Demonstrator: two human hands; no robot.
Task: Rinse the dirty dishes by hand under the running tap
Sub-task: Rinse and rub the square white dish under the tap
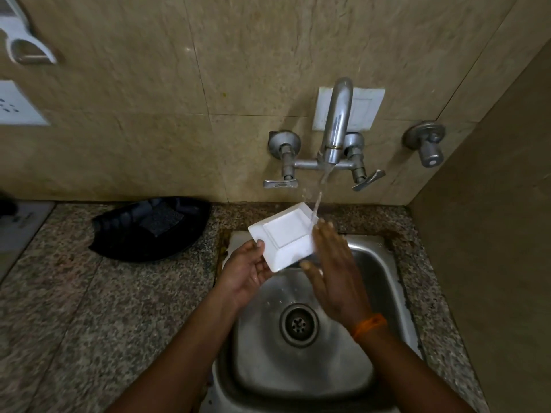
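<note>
Under the running tap [335,129], left hand [247,272] grips the white dish [283,236]; right hand [334,263] flat against it.

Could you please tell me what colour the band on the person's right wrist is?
Orange; the thread wristband shows in the head view.

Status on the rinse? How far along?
Done: tap is on, water running. In hand: left hand grips a white square dish over the sink, tilted with its underside toward the camera; right hand lies flat against its right edge, where the stream lands. Left: finishing this dish. A black tray sits on the counter; no other dishes visible, no rinsed ones either.
</note>
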